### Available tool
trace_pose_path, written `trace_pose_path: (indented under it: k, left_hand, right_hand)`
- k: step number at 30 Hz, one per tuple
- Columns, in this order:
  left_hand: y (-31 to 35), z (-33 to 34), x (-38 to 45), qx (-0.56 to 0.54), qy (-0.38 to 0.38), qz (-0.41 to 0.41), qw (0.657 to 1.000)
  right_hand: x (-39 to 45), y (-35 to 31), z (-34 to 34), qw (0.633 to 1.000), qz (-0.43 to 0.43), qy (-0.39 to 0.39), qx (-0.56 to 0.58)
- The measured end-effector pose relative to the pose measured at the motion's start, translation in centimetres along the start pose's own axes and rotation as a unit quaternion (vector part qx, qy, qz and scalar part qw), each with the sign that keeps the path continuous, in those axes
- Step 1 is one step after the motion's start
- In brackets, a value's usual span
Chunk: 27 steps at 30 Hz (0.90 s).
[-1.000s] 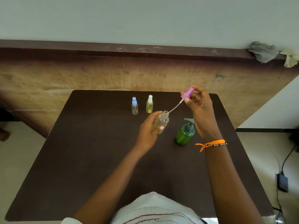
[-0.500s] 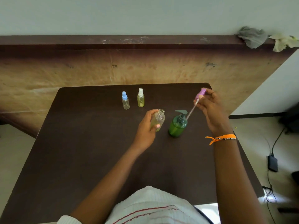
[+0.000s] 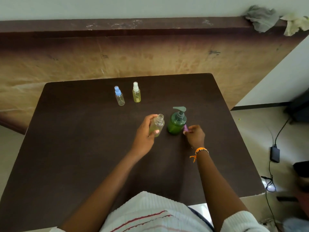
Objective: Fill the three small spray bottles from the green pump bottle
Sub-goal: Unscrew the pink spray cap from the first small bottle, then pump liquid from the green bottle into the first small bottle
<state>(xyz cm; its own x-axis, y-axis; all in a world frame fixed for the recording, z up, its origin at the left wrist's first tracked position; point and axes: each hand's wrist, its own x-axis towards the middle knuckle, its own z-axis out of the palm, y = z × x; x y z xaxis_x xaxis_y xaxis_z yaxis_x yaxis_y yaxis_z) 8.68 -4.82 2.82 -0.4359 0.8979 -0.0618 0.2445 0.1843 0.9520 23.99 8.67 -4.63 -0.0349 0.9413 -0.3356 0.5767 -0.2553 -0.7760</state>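
My left hand [image 3: 144,133] grips an uncapped clear spray bottle [image 3: 158,124] with a little yellowish liquid, held upright near the table's middle. Just to its right stands the green pump bottle [image 3: 176,122], its grey pump head on. My right hand [image 3: 194,135] is low at the table beside the green bottle's right side and pinches the purple spray cap [image 3: 185,128]; its tube is hidden. Farther back stand a blue-capped spray bottle [image 3: 119,96] and a white-capped spray bottle [image 3: 136,92] holding yellow liquid.
The dark brown table [image 3: 83,148] meets a wooden wall panel at the back. Crumpled cloths [image 3: 260,17] lie on the ledge at the top right. A black adapter [image 3: 274,154] and cables lie on the floor at the right.
My right hand came down from above the green bottle to the table at its right side, carrying the purple cap. The left hand kept hold of the open bottle.
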Motion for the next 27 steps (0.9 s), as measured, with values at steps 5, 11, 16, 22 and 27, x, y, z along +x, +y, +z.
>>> trace_pose_path:
  k: [5, 11, 16, 22, 27]
  left_hand:
    - [-0.4, 0.2, 0.4, -0.008, -0.005, -0.020, 1.000]
    - [-0.8, 0.7, 1.1, 0.002, -0.013, -0.029, 0.999]
    - [-0.8, 1.0, 1.2, 0.008, -0.018, -0.030, 0.999]
    - [-0.6, 1.1, 1.3, 0.030, 0.017, -0.022, 0.999]
    - [-0.2, 1.0, 2.2, 0.096, 0.049, 0.005, 0.994]
  right_hand:
    - [0.5, 0.2, 0.4, 1.000, -0.004, -0.006, 0.005]
    - [1.0, 0.3, 0.1, 0.999, -0.006, -0.047, -0.012]
    - [1.2, 0.3, -0.7, 0.998, 0.005, -0.065, -0.025]
    - [1.5, -2.3, -2.1, 0.995, 0.005, -0.015, 0.100]
    - [2.3, -7.5, -3.7, 0.976, -0.043, 0.018, 0.215]
